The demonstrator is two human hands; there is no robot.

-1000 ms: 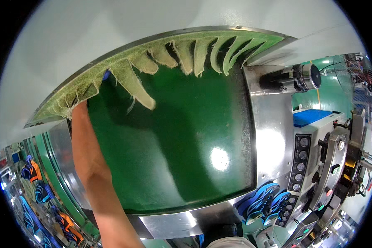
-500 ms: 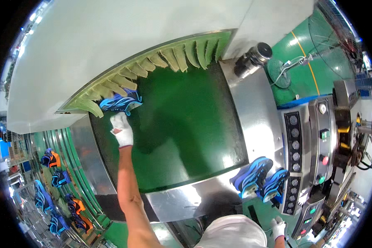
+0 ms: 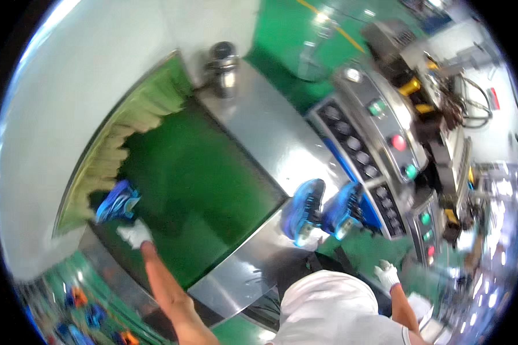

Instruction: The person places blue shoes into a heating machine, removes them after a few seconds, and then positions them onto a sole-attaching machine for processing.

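Count: three shoes clear enough to tally, two gloved hands, one cylinder (image 3: 223,68) at the far corner, one strip of five dials (image 3: 353,142) with a further strip below it. Of the three, a lone shoe (image 3: 118,201) lies on the green belt (image 3: 201,172) at its left side, just in front of the curtain (image 3: 118,129); the pair (image 3: 304,211) sits side by side on the metal ledge (image 3: 227,286). The lone shoe is blue with brighter blue streaks and a pale patch at the right (motion blur softens its outline). Left hand (image 3: 135,234), in white, is just beside it; contact and finger closure cannot be told. Right hand (image 3: 387,275), also in white, is well apart at lower right, fingers loosely spread. Containers: the housing (image 3: 43,144) has a curtained opening, interior hidden; at lower left, blue and orange items (image 3: 92,313) too smeared to count.
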